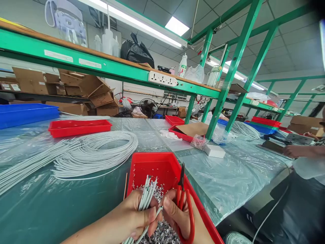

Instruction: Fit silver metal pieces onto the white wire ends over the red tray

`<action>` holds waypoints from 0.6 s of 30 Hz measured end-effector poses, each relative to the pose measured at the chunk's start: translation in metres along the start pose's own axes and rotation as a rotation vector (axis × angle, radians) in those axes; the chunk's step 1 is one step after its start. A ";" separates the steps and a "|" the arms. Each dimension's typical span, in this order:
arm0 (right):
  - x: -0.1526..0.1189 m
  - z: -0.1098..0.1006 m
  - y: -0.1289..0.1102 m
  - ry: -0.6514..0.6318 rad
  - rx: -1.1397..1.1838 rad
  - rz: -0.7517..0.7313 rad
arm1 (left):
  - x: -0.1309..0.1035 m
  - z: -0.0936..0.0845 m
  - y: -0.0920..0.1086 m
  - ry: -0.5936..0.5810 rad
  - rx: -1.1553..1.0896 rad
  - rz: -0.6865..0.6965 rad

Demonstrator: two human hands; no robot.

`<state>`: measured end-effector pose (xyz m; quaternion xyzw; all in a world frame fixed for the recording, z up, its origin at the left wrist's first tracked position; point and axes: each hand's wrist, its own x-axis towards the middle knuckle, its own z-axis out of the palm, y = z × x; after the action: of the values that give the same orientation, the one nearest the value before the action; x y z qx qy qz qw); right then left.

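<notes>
In my left hand (138, 213) is a bundle of white cables (147, 193), their cut ends pointing up. One cable stands apart from the bundle, its dark-tipped end (160, 208) between my two hands. My right hand (179, 213) has red-handled scissors (181, 193) hooked in its palm, blades pointing up. The thumb and forefinger of that hand meet close to the single cable's end. Both hands are over a red tray (153, 159) strewn with silvery scraps (162, 234).
A coil of white cables (122, 145) lies to the left, with a red tray (80, 128) and a blue tray (27, 115) behind. A white box (215, 151) sits right of centre. At far right another person's hand (291, 151) is at the table. A green shelf (122, 67) spans above.
</notes>
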<state>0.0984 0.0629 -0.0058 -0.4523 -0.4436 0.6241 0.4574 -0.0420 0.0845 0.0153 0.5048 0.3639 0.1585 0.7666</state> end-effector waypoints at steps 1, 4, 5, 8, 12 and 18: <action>0.000 -0.001 -0.004 0.054 -0.086 -0.026 | 0.000 0.001 0.000 0.008 -0.012 -0.010; 0.002 -0.009 -0.011 0.210 -0.262 -0.136 | 0.001 0.004 0.000 0.062 -0.025 -0.007; 0.004 -0.013 -0.011 0.242 -0.293 -0.161 | 0.002 0.005 -0.001 0.088 -0.025 -0.005; 0.007 -0.025 -0.006 0.068 -0.345 -0.093 | 0.005 0.007 -0.003 0.135 -0.024 0.017; 0.006 -0.031 0.003 -0.140 -0.353 0.027 | 0.006 0.007 -0.006 0.135 -0.019 0.028; 0.002 -0.026 -0.004 -0.178 -0.167 -0.041 | 0.008 0.004 -0.006 0.118 -0.011 0.022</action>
<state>0.1240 0.0697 -0.0073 -0.4224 -0.5419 0.6132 0.3898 -0.0347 0.0840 0.0075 0.4943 0.4021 0.1982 0.7448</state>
